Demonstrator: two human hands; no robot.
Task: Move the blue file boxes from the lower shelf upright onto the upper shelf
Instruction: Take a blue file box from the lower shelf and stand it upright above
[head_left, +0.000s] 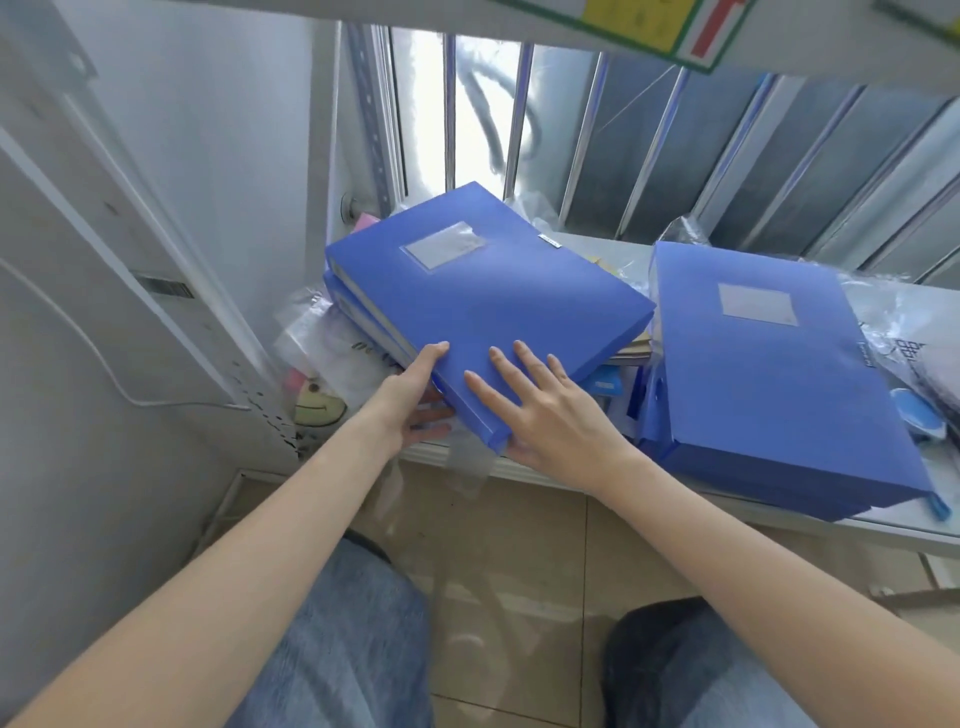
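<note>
A blue file box (493, 296) lies flat and tilted on top of a second blue box (363, 317) at the left of the lower shelf (779, 519). My left hand (415, 400) grips the top box's near left corner, thumb on the lid and fingers underneath. My right hand (540, 415) rests with spread fingers on the lid, its thumb hooked under the near spine. A second stack of blue file boxes (769, 379) lies flat to the right. The upper shelf's edge (519, 26) runs across the top of the view.
Plastic bags and papers (332, 353) lie under and beside the left stack, more bags (904, 332) at the far right. A slotted shelf post (249, 374) stands at left. Window bars (519, 114) run behind the shelf. Tiled floor and my knees are below.
</note>
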